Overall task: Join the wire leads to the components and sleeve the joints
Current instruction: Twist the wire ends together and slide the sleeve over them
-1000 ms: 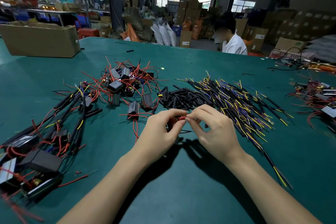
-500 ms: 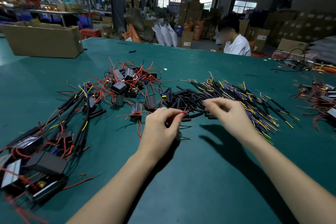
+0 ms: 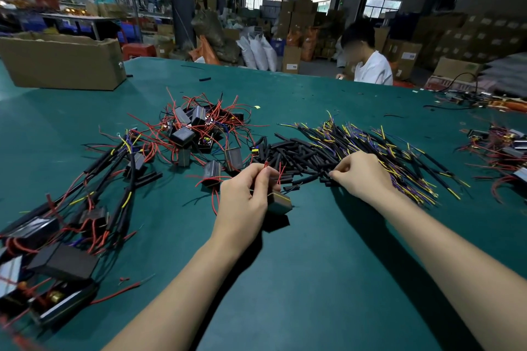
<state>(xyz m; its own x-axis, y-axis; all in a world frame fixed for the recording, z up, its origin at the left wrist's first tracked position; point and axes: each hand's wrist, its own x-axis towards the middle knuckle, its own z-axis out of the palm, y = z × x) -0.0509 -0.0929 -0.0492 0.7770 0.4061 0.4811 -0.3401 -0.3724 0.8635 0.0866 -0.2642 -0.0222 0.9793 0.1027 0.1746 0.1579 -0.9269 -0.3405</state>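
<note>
Component [image 3: 279, 202] with its red lead [image 3: 266, 166] sits in the left hand [image 3: 248, 194], fingers clamped round it just above the green table [image 3: 328, 279]. Right hand [image 3: 362, 177] let go of that lead a second ago and is now over at the black sleeve pile [image 3: 296, 154], fingertips pinched on a piece, so sleeving looks next.

Black box component [image 3: 280, 202] with red leads [image 3: 266, 166], beside black sleeve pile [image 3: 296, 152]
</note>
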